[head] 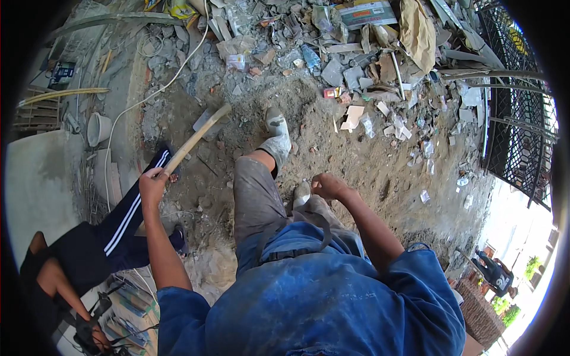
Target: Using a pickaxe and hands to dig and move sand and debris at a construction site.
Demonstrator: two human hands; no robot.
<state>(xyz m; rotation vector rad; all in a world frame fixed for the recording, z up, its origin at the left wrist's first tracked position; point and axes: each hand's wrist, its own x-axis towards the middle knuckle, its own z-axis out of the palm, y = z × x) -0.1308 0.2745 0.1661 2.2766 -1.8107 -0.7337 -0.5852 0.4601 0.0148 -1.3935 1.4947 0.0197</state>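
Note:
My left hand (152, 183) is wrapped around a long wooden tool handle (196, 140), which slants away up and to the right. Beside the handle's far end is a flat grey plate (208, 123); whether it is joined to the handle I cannot tell. My right hand (328, 186) hangs above my rear boot with its fingers curled, and no object shows in it. One mud-covered boot (278, 133) is planted ahead on the dirt floor (352, 160). The other boot (302, 194) is partly hidden by my leg and right hand.
At left a person (120, 227) in striped trousers stands close by, holding a camera (87, 329). A pale cable (147, 99) crosses the ground near a white bucket (99, 128). Rubble and scraps (338, 71) lie ahead; a metal grille (519, 115) and another person (494, 272) are at right.

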